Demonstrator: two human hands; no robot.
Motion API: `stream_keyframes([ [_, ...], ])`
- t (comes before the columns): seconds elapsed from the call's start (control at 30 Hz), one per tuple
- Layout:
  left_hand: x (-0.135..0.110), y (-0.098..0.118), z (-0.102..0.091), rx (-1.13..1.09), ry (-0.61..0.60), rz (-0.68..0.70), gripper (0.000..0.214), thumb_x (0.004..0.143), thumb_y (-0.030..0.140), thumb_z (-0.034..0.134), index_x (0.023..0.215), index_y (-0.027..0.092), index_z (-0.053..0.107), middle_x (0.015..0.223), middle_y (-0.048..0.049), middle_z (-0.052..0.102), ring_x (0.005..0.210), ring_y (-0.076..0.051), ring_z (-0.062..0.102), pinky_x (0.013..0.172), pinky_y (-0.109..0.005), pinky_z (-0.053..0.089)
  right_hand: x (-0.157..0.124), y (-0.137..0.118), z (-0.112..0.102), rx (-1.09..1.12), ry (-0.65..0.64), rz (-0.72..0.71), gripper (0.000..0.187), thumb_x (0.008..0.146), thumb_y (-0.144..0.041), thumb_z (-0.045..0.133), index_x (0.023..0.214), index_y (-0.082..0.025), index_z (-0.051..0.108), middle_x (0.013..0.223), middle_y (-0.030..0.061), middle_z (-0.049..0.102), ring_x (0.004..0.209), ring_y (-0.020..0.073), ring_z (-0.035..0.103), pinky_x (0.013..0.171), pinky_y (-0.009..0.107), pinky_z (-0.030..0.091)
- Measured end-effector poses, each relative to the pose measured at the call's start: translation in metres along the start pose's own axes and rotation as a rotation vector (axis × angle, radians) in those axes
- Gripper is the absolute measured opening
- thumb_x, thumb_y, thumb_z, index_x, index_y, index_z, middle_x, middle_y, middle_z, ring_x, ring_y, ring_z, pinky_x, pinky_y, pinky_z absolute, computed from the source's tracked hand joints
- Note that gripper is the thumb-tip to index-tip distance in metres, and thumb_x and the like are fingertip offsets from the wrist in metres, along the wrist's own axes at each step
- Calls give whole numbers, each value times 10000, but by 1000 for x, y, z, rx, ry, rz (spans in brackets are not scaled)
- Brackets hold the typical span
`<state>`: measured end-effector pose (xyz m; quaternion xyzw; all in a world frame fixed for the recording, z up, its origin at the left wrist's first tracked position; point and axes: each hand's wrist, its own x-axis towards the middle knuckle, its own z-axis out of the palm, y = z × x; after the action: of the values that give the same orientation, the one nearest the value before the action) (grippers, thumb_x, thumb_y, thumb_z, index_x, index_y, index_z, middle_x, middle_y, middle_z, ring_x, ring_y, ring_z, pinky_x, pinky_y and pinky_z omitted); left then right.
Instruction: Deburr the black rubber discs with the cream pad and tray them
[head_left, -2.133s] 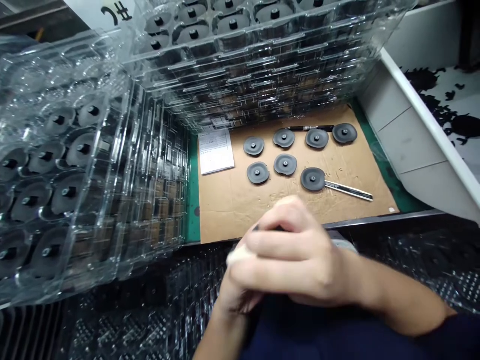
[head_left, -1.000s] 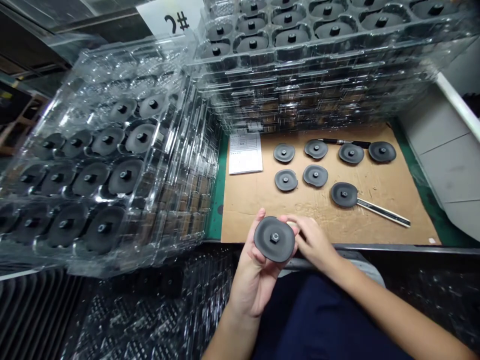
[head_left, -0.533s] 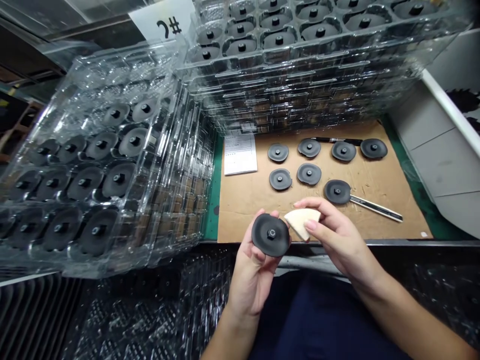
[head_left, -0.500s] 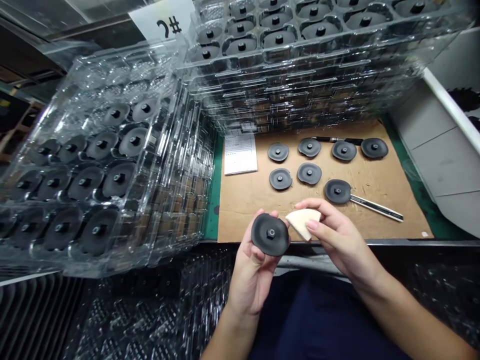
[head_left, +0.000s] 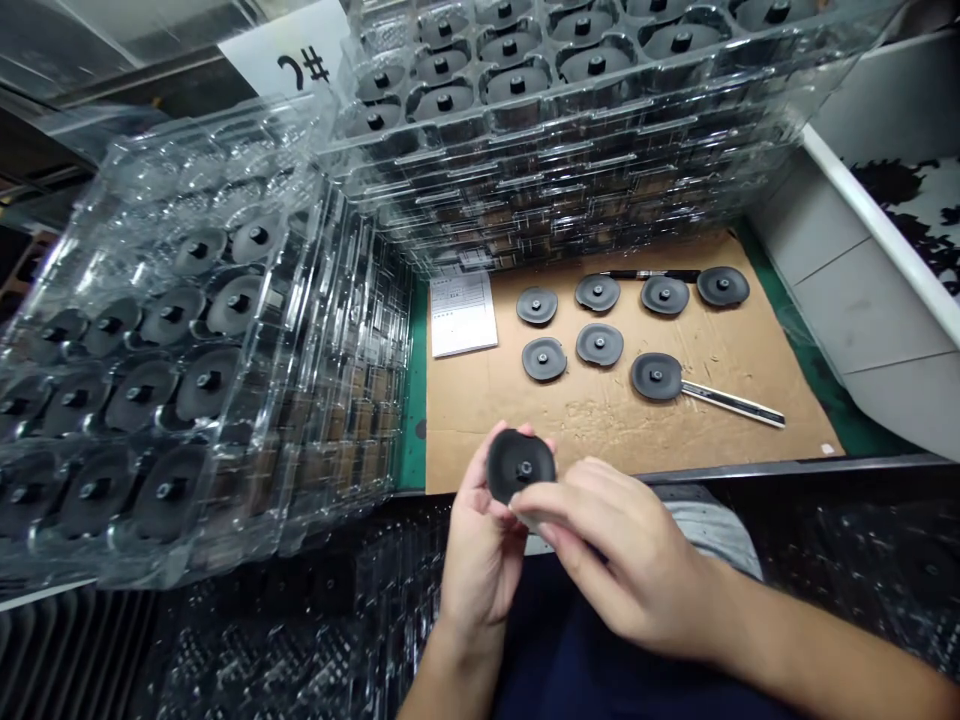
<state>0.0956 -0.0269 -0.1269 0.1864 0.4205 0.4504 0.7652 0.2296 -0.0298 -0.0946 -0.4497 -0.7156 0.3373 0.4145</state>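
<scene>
While my left hand grips the black disc at the near edge of the cardboard sheet, my right hand meets it, its own pinch unclear; probably light and stiff, the disc suits a rim hold. Loose discs lie on the cardboard sheet; tray stacks hem its left and far sides.

A brown cardboard sheet lay on the green table. On it were printed papers at the left, a black pen near the back and a thin black-and-white tool at the right.
</scene>
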Motion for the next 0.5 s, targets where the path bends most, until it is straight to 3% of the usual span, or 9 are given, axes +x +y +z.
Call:
stream_keyframes([
  [0.07,0,0,2,-1,11,12,480,726,169,711,1174,283,579,1150,-25,644,1049,-211,612,887,-279,506,5,1,-2,-25,-41,-6,245,865,-102,445,1067,-152,573,889,56,636,781,162,545,735,315,447],
  [0.17,-1,1,7,-4,-4,-1,400,725,184,718,1110,241,627,991,-19,692,966,-163,642,846,-211,508,7,2,-3,-111,101,-54,228,874,-119,438,1054,-120,577,890,78,637,801,176,549,756,342,444],
  [0.33,-2,5,8,-7,1,-37,475,696,149,737,1134,281,609,1134,-11,659,1020,-193,630,893,-270,503,-1,1,1,-12,53,-98,258,861,-97,457,1096,-140,556,881,60,650,763,154,547,711,312,448],
  [0.5,-3,6,14,20,-50,-32,336,694,216,747,1020,237,666,1014,-16,700,997,-180,633,901,-254,489,9,2,-3,-111,148,-71,235,870,-121,453,1077,-126,565,882,74,639,793,173,555,743,343,441],
])
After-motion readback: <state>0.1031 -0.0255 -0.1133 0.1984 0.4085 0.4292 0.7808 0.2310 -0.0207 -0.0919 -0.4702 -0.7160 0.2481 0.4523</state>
